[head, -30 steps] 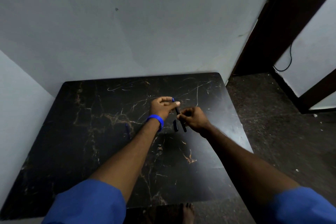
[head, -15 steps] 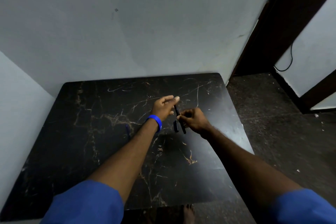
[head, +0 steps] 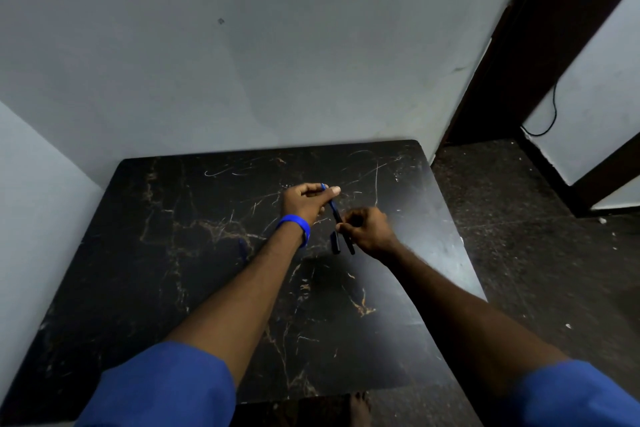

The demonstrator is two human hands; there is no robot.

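Head view: worked with a slim dark pen (head: 335,212), held slantwise just above the black marble table (head: 180,288), a little right of the frame's centre. Gripped at its upper, blue-tipped end by the left hand (head: 302,202), with fingers curled round it and the thumb laid out straight toward the right. Pinched lower down by the right hand (head: 367,229), between thumb and curled fingers, with the pen's lower end poking out below the knuckles. Noted a short dark shape (head: 334,245) just left of that lower end; could not tell whether a cap or a reflection, nor whether resting on the table. Wore a blue wristband (head: 297,226) on the left wrist and blue sleeves (head: 162,388) toward the bottom corners. Backed by a pale grey wall (head: 242,62) across the upper frame, with a dark door frame (head: 540,45) at upper right and a thin black cable (head: 550,114) just beside it. Glimpsed a bare foot (head: 358,406) below the table's near edge, at bottom centre
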